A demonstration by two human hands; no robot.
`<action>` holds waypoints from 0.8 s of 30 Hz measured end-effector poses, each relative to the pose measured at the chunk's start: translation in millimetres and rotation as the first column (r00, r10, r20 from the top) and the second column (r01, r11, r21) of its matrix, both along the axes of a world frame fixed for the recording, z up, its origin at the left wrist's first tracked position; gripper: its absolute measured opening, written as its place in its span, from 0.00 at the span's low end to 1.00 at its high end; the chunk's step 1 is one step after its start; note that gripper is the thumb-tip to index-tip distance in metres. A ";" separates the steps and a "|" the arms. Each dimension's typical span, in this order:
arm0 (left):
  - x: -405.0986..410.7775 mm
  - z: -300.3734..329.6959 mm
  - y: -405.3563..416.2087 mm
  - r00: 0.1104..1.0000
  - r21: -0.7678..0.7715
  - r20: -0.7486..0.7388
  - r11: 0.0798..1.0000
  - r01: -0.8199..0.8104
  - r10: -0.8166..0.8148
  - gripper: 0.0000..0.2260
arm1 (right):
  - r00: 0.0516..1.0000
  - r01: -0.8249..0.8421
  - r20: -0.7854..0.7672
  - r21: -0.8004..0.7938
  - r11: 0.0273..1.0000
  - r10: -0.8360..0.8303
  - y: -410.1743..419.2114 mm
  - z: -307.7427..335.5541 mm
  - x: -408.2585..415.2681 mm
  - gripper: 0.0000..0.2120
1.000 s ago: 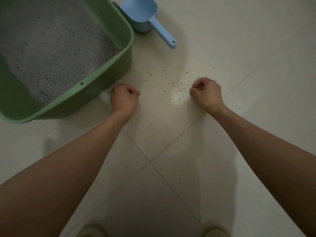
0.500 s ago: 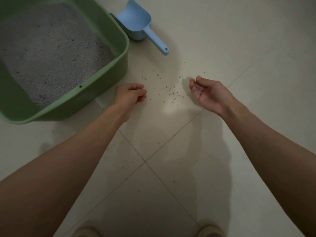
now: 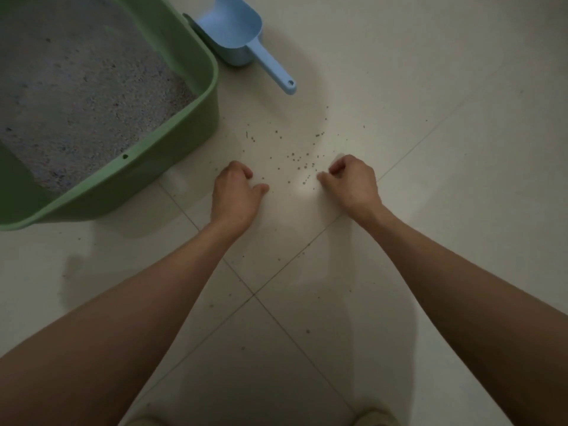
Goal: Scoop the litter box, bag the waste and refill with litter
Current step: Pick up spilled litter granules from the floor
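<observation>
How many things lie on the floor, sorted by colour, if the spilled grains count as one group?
Green: 1, the litter box
Blue: 1, the scoop
Dark: 1, the group of spilled grains between the left hand and the right hand
Total: 3

Single head-worn wide-angle view, looking steeply down and forward at the tiled floor [image 3: 430,210] from standing or stooping height. Both forearms entering from the lower corners, litter box [image 3: 172,124] at upper left, shoe tips at the bottom edge.
</observation>
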State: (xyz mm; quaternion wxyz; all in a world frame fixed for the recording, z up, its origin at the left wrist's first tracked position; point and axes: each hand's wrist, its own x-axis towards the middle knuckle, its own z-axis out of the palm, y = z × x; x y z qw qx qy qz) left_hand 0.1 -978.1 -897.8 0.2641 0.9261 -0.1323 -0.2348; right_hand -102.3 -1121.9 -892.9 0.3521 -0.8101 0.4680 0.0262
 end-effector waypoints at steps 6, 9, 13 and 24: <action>-5.6 -3.1 -7.5 0.999 -0.060 0.034 0.998 -0.027 0.029 0.07 | 0.999 0.011 0.040 -0.035 0.999 -0.010 1.7 -7.9 8.2 0.08; -5.0 -3.2 -8.3 0.997 -0.076 0.060 0.996 -0.035 0.039 0.09 | 1.000 -0.031 0.000 -0.043 0.999 0.031 0.5 -6.2 12.3 0.10; -4.9 -5.4 -5.9 0.995 -0.098 0.095 0.995 0.002 0.007 0.11 | 0.991 0.110 0.061 0.155 0.982 -0.120 -4.2 -1.4 15.7 0.09; 10.3 0.5 -13.8 0.990 -0.008 0.048 0.991 0.134 -0.133 0.06 | 0.844 0.167 0.252 0.716 0.678 -0.474 -11.4 21.1 7.9 0.10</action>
